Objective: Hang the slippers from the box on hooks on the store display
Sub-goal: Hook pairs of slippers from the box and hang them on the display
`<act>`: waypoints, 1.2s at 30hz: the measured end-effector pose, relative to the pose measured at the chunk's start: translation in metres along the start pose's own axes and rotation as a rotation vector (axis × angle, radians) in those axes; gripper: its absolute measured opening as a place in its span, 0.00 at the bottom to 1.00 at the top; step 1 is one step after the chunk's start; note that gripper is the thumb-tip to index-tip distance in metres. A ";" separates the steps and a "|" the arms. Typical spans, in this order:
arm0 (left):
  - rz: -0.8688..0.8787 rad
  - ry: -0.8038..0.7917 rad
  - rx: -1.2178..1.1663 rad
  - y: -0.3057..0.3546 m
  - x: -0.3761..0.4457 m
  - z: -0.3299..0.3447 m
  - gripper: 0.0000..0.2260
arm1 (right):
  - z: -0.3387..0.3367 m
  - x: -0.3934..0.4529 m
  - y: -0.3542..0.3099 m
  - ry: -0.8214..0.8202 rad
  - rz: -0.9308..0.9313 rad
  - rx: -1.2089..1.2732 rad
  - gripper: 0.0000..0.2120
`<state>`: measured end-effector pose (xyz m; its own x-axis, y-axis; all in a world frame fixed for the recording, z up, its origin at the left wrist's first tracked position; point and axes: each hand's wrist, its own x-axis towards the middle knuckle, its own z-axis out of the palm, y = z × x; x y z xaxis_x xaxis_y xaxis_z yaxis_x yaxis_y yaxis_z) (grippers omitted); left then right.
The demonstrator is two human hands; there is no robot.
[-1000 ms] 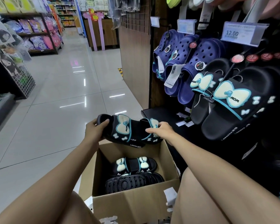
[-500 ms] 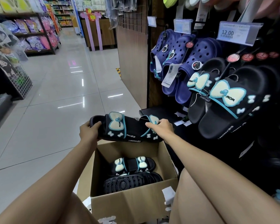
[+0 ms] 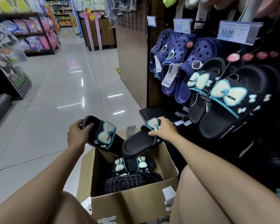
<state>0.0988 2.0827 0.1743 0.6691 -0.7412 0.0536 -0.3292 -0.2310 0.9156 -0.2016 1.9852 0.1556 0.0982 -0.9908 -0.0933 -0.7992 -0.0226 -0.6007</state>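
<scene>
Two black slippers are up out of the box, one per hand. Left hand (image 3: 77, 136) grips the heel end of the left slipper (image 3: 103, 136), fingers curled over the rim, bow strap facing up. Right hand (image 3: 164, 129) clamps over the bow strap of the right slipper (image 3: 137, 143), thumb under the strap edge. The two slippers overlap at the middle, just above the cardboard box (image 3: 132, 206). Below the hands, inside the box, lie another bow pair (image 3: 132, 164) and a slipper sole-up (image 3: 131, 181).

Handling guess: light moulded foam, bends a bit, not fragile, matte so not slippery. Strap or heel rim is the best hold; whether the held pair has a hanger loop cannot be told.

Beyond the right hand, up and to its right, hung bow slippers (image 3: 229, 101) sit on the display hooks under a price tag (image 3: 233, 32). Navy clogs (image 3: 184, 62) hang further back.
</scene>
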 end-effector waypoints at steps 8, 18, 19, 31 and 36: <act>0.157 -0.204 0.211 0.000 -0.005 0.000 0.09 | 0.007 -0.009 -0.012 -0.197 -0.310 -0.104 0.44; 0.248 -0.474 0.270 0.003 -0.011 0.015 0.08 | 0.022 -0.027 -0.041 -0.294 -0.603 -0.181 0.45; 0.244 -0.482 0.285 0.002 -0.011 0.015 0.08 | 0.024 -0.029 -0.044 -0.309 -0.619 -0.184 0.45; 0.223 -0.467 0.319 0.000 -0.014 0.009 0.13 | 0.022 -0.037 -0.052 -0.508 -0.493 0.202 0.18; 0.287 -0.403 0.433 0.003 -0.017 0.015 0.21 | 0.023 -0.037 -0.053 -0.514 -0.512 0.225 0.15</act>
<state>0.0760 2.0852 0.1703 0.2404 -0.9698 0.0412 -0.7519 -0.1593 0.6397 -0.1493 2.0258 0.1725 0.7324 -0.6756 -0.0848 -0.4447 -0.3803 -0.8109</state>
